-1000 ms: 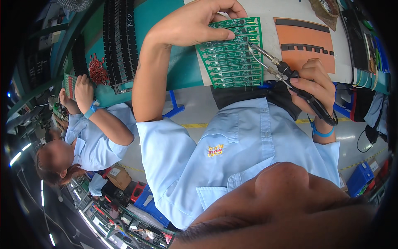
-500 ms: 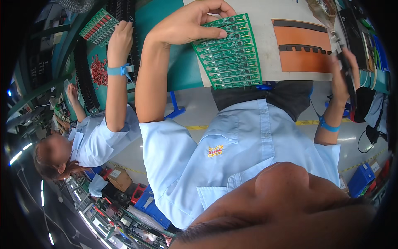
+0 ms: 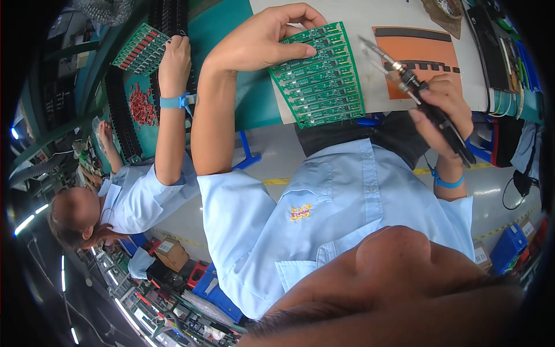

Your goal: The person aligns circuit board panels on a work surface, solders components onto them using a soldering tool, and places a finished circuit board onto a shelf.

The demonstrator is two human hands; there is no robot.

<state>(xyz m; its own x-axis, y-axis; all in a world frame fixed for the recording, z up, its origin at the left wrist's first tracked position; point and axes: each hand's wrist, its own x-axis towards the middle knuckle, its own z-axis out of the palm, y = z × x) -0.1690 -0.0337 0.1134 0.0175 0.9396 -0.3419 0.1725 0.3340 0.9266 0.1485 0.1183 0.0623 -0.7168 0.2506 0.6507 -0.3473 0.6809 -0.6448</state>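
Observation:
My left hand (image 3: pixel 269 43) pinches the upper left edge of a green circuit board panel (image 3: pixel 324 84), thumb on top and fingers behind. The panel is a stack of several narrow boards with small parts on them, tilted toward me at the bench edge. My right hand (image 3: pixel 445 113) is wrapped round the black handle of a soldering iron (image 3: pixel 409 80). A thin metal tube runs beside its shaft, and its tip points up and left, just right of the panel and apart from it. Both wrists wear blue straps.
Behind the iron, an orange mat (image 3: pixel 404 51) with two dark strips lies on a pale sheet (image 3: pixel 364 29). At left, a co-worker's hand (image 3: pixel 174 66) holds another circuit board panel (image 3: pixel 141 49) near a pile of red parts (image 3: pixel 141 105). A brown pouch (image 3: pixel 444 16) sits at the far right.
My right hand has brought the soldering iron left from the bench's right side toward the panel, its tip swinging leftward. My left hand and panel have barely moved.

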